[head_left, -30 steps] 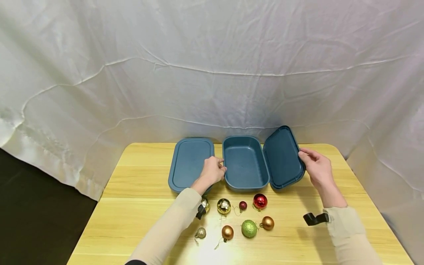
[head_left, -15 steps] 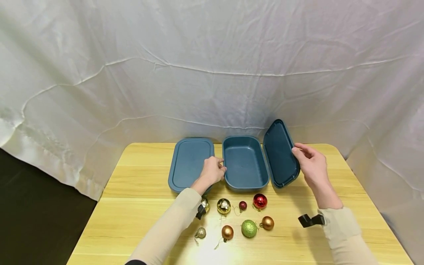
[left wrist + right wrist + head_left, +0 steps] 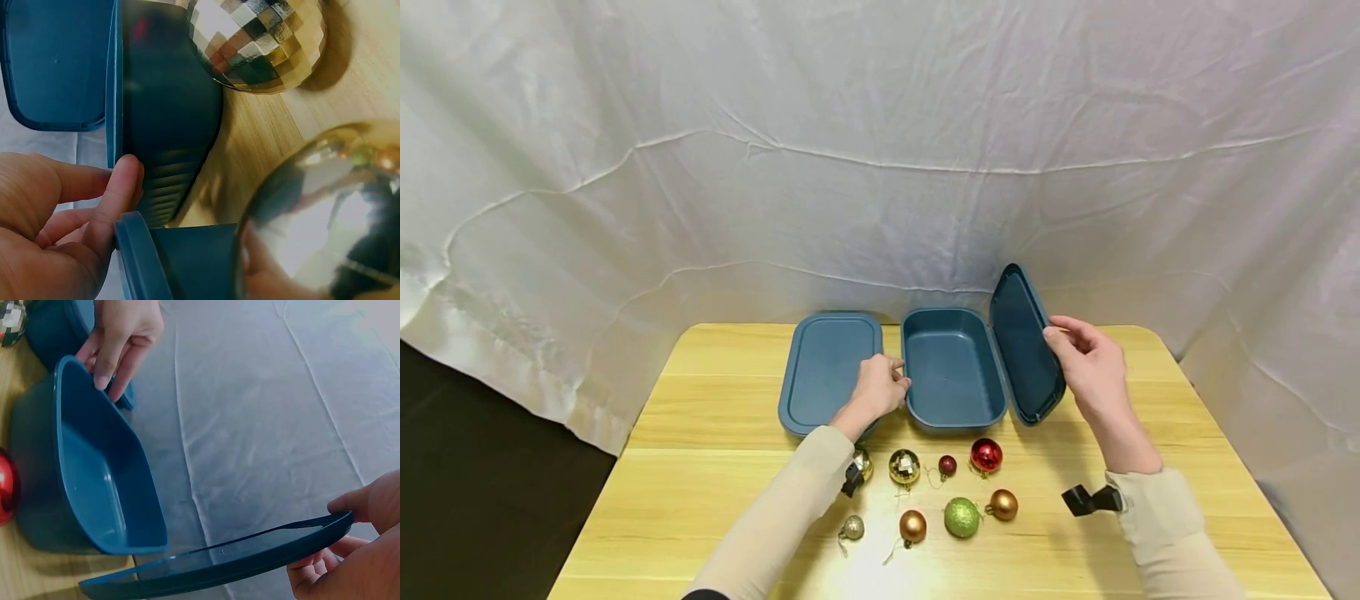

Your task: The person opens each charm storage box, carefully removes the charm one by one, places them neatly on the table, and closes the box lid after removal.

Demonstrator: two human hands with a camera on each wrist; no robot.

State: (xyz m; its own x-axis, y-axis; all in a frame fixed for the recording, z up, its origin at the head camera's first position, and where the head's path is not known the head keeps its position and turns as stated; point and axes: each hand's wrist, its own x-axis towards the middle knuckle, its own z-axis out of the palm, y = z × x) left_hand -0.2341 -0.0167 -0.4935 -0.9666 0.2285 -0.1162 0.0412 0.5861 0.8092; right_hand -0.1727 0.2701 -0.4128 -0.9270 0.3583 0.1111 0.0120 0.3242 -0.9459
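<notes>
An open blue plastic box [image 3: 953,375] stands at the middle of the table's back part, its inside bare. My left hand [image 3: 880,386] pinches its left rim, as the left wrist view shows with the thumb [image 3: 127,181] against the wall. A matching blue lid [image 3: 1026,350] stands steeply tilted at the box's right side, its underside turned toward the box. My right hand [image 3: 1092,362] grips the lid's right edge between thumb and fingers. Left of the open box sits a second blue box with its lid [image 3: 831,367] on, partly behind my left hand.
Several baubles lie in front of the boxes: a mirrored gold bauble [image 3: 904,467], a red bauble [image 3: 986,455], a green bauble [image 3: 962,517], copper ones [image 3: 1002,504] and a small glitter bauble [image 3: 853,527]. Another gold one [image 3: 862,464] is half behind my left wrist. A white curtain [image 3: 880,208] hangs behind.
My right hand has moved left and raised the lid's right edge, so the lid stands steeper against the open box's side. My left hand stays on the box rim.
</notes>
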